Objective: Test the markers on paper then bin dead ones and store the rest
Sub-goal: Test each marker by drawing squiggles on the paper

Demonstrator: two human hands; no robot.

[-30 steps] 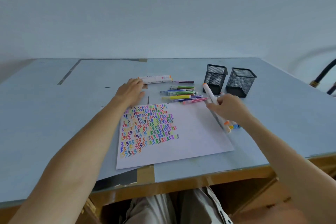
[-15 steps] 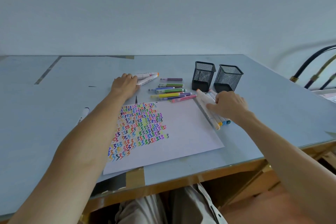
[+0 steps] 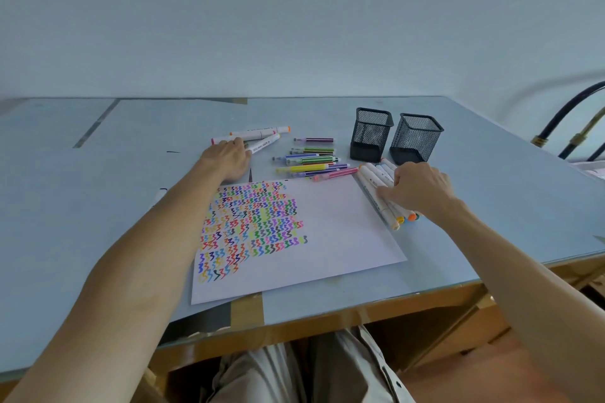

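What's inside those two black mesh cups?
Nothing shows inside the left cup or right cup; no markers stick out. Their bottoms are hidden behind the dark mesh, so something small could lie there.

Paper sheet (image 3: 327, 232): white, its left portion covered in rows of small zigzag marks in red, blue, green, purple, pink, yellow and black. Table top (image 3: 98, 222): pale blue-grey, with a wooden-brown front edge and a brown tape patch (image 3: 247, 309). Two mesh pen cups (image 3: 371, 137) and (image 3: 415, 139): black. Thin markers (image 3: 311, 162): barrels in purple, green, blue, yellow and pink. Thick markers at the right (image 3: 381, 196): white barrels with yellow, blue and orange end caps. Thick markers at the left (image 3: 258, 134): white, one end orange, one pink. Wall (image 3: 294, 26): plain pale blue-grey. Trousers (image 3: 294, 373): light beige.
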